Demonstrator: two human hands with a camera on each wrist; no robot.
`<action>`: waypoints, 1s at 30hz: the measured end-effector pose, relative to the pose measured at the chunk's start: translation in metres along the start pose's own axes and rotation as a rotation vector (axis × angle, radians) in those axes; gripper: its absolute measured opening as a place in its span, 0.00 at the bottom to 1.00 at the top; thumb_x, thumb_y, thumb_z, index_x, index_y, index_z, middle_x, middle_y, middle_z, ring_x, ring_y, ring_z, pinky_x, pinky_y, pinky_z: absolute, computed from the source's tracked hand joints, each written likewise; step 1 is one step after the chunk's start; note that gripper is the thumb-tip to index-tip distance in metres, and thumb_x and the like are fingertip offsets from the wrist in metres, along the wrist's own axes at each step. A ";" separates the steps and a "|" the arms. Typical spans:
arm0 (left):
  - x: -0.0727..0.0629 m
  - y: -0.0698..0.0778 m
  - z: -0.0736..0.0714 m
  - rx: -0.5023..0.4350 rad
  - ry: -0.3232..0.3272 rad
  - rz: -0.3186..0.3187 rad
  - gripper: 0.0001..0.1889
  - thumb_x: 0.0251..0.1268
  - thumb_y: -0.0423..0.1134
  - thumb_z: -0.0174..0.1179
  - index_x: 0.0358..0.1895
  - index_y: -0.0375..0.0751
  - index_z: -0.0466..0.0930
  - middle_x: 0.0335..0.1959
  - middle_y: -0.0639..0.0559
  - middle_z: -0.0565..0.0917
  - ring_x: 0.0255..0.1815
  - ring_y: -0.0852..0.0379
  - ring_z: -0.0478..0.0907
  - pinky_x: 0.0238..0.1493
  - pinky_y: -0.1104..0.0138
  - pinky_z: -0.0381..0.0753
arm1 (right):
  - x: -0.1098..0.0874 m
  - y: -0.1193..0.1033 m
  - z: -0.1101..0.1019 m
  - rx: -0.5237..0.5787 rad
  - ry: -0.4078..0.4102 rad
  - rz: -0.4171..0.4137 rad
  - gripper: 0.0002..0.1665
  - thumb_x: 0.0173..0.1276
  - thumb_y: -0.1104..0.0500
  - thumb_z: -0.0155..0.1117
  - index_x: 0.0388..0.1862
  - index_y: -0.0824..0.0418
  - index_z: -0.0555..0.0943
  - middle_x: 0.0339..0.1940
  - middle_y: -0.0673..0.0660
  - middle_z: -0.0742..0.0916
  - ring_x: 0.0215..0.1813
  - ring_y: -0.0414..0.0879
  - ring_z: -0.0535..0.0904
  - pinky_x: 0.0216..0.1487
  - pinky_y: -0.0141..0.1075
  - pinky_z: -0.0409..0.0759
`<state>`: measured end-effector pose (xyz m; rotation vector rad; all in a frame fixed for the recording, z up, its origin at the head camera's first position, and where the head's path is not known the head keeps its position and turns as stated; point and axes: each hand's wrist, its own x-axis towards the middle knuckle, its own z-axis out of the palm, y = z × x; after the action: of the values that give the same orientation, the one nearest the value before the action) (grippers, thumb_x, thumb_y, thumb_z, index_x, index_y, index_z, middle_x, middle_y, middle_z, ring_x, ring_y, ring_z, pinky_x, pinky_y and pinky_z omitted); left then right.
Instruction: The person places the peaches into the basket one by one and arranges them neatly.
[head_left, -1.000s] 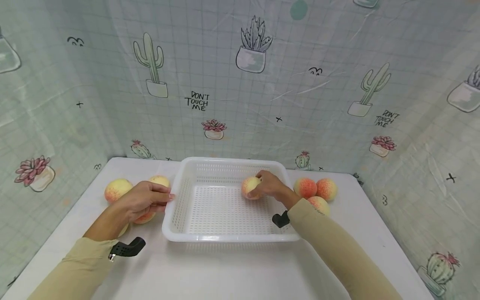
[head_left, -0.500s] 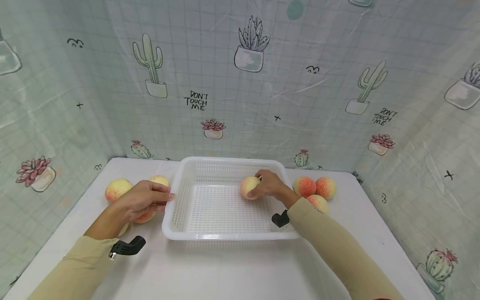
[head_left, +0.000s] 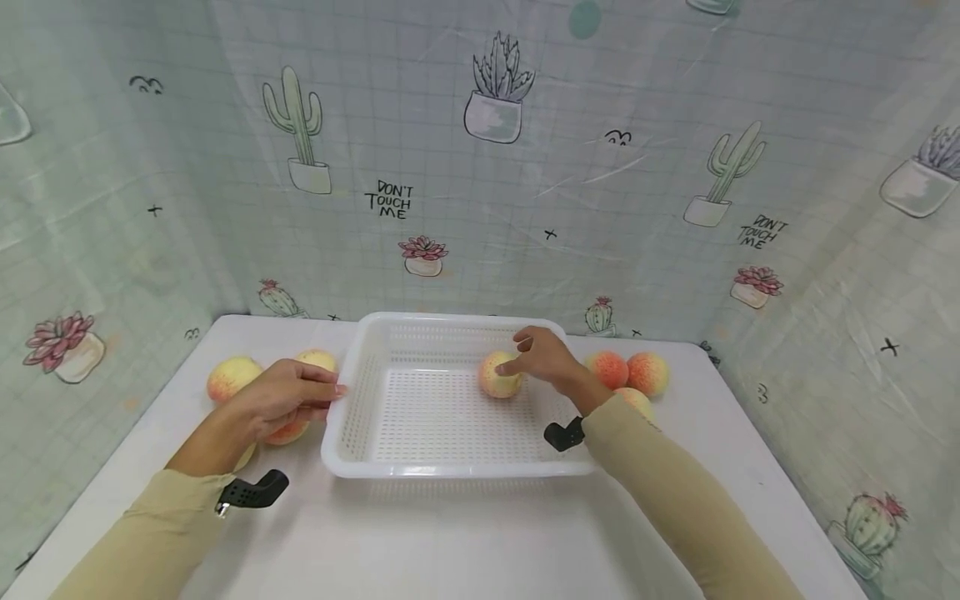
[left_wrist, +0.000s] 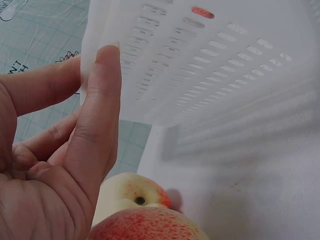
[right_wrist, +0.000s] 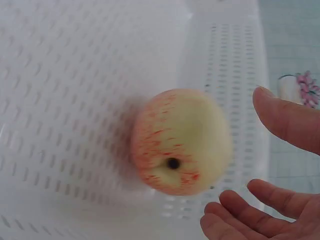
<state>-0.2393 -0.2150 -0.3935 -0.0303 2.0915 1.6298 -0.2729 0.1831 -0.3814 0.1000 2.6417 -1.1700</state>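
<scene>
A white plastic basket (head_left: 431, 471) with slotted walls sits mid-table. My left hand (head_left: 288, 396) pinches its left rim between thumb and fingers, as the left wrist view shows up close. Inside the basket, toward the right, lies one peach (head_left: 495, 375), yellow with red speckles and a dark stem hole (right_wrist: 182, 142). Above and to the right of that peach is my right hand (head_left: 546, 358), its fingers spread and apart from the fruit in the right wrist view.
Several peaches (head_left: 232, 379) lie left of the basket, partly hidden by my left hand and arm. To the right, 3 more peaches (head_left: 648, 373) sit close together near my right forearm. A patterned curtain (head_left: 465, 192) surrounds the white table (head_left: 450, 542) at back and sides.
My right hand has let go of the peach and lifted slightly up and to the right. The peach stays in the basket. My left hand keeps its hold on the rim.
</scene>
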 end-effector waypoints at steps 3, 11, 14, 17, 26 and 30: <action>-0.001 -0.001 -0.001 0.005 0.009 -0.010 0.33 0.68 0.42 0.71 0.68 0.26 0.72 0.47 0.48 0.88 0.41 0.55 0.90 0.46 0.65 0.92 | -0.005 -0.004 -0.013 0.079 -0.027 -0.016 0.45 0.64 0.53 0.79 0.75 0.62 0.70 0.75 0.64 0.76 0.75 0.61 0.72 0.75 0.57 0.75; -0.001 -0.007 -0.007 -0.021 -0.002 -0.012 0.34 0.67 0.42 0.72 0.69 0.26 0.72 0.45 0.51 0.88 0.42 0.56 0.91 0.48 0.65 0.92 | -0.025 -0.001 -0.053 0.193 -0.015 -0.041 0.47 0.66 0.54 0.77 0.79 0.61 0.66 0.78 0.64 0.73 0.79 0.60 0.67 0.82 0.57 0.66; -0.001 -0.008 -0.010 -0.049 -0.013 -0.014 0.33 0.67 0.42 0.72 0.69 0.26 0.73 0.44 0.52 0.89 0.42 0.55 0.91 0.48 0.64 0.92 | -0.031 0.007 -0.066 0.162 0.005 -0.051 0.46 0.68 0.53 0.75 0.79 0.62 0.65 0.78 0.66 0.72 0.79 0.61 0.67 0.82 0.58 0.66; -0.001 -0.007 -0.010 -0.069 -0.009 -0.027 0.33 0.67 0.42 0.72 0.69 0.27 0.73 0.43 0.53 0.89 0.43 0.55 0.91 0.49 0.64 0.92 | -0.038 0.017 -0.076 0.134 0.027 -0.029 0.47 0.68 0.51 0.74 0.80 0.61 0.64 0.78 0.66 0.72 0.79 0.62 0.67 0.82 0.59 0.68; 0.000 -0.007 -0.005 -0.111 -0.017 -0.029 0.34 0.64 0.43 0.74 0.69 0.30 0.75 0.44 0.55 0.91 0.45 0.52 0.92 0.50 0.65 0.91 | -0.063 0.060 -0.102 0.106 0.112 0.039 0.48 0.69 0.50 0.73 0.81 0.62 0.62 0.79 0.67 0.71 0.79 0.64 0.66 0.80 0.61 0.69; 0.001 -0.003 -0.005 -0.110 -0.032 -0.023 0.30 0.65 0.43 0.73 0.67 0.33 0.78 0.44 0.56 0.91 0.45 0.52 0.92 0.49 0.66 0.91 | -0.073 0.084 -0.106 0.094 0.144 0.088 0.49 0.70 0.49 0.72 0.81 0.64 0.61 0.80 0.68 0.70 0.80 0.65 0.65 0.80 0.62 0.68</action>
<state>-0.2410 -0.2198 -0.3961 -0.0643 1.9692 1.7188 -0.2097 0.3207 -0.3554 0.3266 2.6724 -1.3027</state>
